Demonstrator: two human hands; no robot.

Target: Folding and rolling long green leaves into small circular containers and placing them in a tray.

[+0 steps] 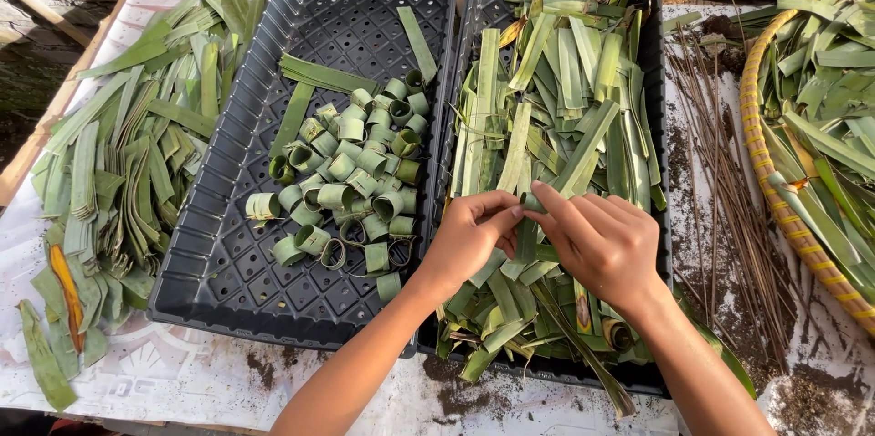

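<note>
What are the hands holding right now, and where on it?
Both hands, left hand and right hand, pinch one green leaf strip between their fingertips over the right tray. The exact spot along the strip is hidden.

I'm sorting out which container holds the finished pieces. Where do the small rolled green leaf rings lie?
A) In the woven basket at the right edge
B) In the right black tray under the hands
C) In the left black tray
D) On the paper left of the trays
C: the rolled leaf rings lie clustered in the left black tray, while the right black tray holds flat leaf strips.
</note>
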